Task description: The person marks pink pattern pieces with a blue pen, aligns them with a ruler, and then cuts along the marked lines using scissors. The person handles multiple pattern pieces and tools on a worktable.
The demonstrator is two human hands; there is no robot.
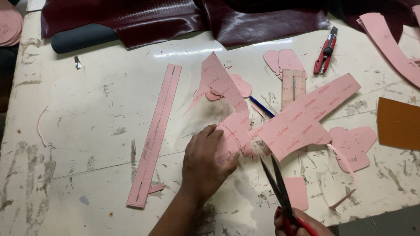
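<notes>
Near the bench's front edge the left hand [208, 161] pinches the pink card [280, 122], grip clamped on its corner; the right hand [297, 220] clasps the scissors [276, 183], blades parted just beside those fingers, so a slip could nick them or spoil the cut.

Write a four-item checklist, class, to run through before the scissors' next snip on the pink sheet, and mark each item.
1. Left hand pins the pink sheet down: ok.
2. Right hand grips the scissors: ok.
3. Blades open, tips near the sheet's edge: ok.
4. Left fingers off the blades' line: ok, though close.
</notes>
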